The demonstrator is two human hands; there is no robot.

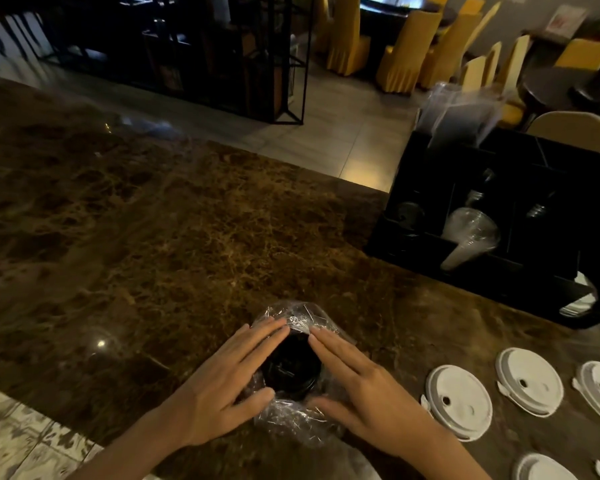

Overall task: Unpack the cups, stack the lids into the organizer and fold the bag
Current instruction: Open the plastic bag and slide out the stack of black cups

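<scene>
Head view, hands: we've got our left hand (219,386) and right hand (364,386) flat-ish on either side of a clear plastic bag (293,419), fingers spread and pressing the film, thumbs hooked at the near edge. Not clenched; both cupping the bag w/ the dark stack inside.
Head view, bag contents: a black lid stack (290,372) sits in the bag, seen from above btwn our hands. Can't tell how many.
Head view, counter: bag rests on the brown marble counter (153,237), near our edge, centre.
Head view, white lids: several white lids (459,401) lie loose in a row on the counter to the right, apart from the bag, not in the organizer.
Head view, organizer: black organizer (413,265) at far right; one slot holds clear cups (470,237) leaning, a dark lid (409,214) in the left slot, more clear plastic (461,112) sticking up at the back.
Progress, our read: some cups look stowed. Black lids not yet out of the bag, white lids not yet stacked in, bag not folded. Prob. under halfway.
Next, our guess: open the film, lift the black stack out, carry it to the organizer.
</scene>
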